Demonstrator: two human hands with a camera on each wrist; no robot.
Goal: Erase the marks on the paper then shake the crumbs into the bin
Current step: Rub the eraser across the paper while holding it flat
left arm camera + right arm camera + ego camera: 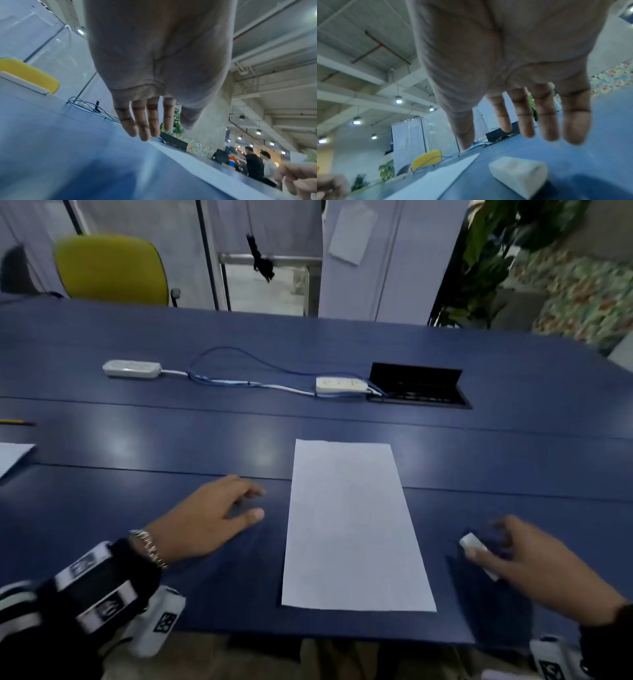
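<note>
Paper (356, 525): flat on the blue table (496, 446), near the front edge, between both hands.
Eraser (474, 542): white, lying on the table right of the paper, apart from it.
Right hand (534, 563): above the eraser, fingers straight and spread, gripping nothing.
Left hand (209, 518): left of the paper, fingers relaxed, empty.

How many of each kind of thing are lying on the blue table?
Paper sheets: 2, one in the middle and one at the left edge
Power strips: 2
Eraser: 1
Pencil: 1
Total: 6
</note>
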